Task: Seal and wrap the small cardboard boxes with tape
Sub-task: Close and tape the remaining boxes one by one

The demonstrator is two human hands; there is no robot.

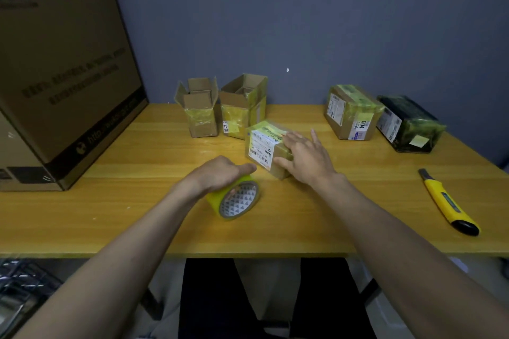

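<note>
Head view: a yellow wood-grain table [124,201] stands against a matte grey wall [330,22]. The left hand [220,173] curls over the top of a tape roll [234,199], fingers gripping it; the roll stands on edge, its yellow translucent band wound on a core printed with grey triangles. The right hand [305,158] lies on a small box [268,147], fingers spread nearly straight across its top and thumb against its near side. This box is closed brown cardboard, glossy with yellowish tape, and carries a white barcode label on its left face; it sits mid-table just behind the roll. Behind it stand two open boxes [220,110], flaps up, lower walls taped. At the right rear lie a taped box [351,113] marked 004 and a dark wrapped box [410,124]. A yellow knife [447,202] with a black end lies at the right. A large carton [60,63] occupies the left corner.
</note>
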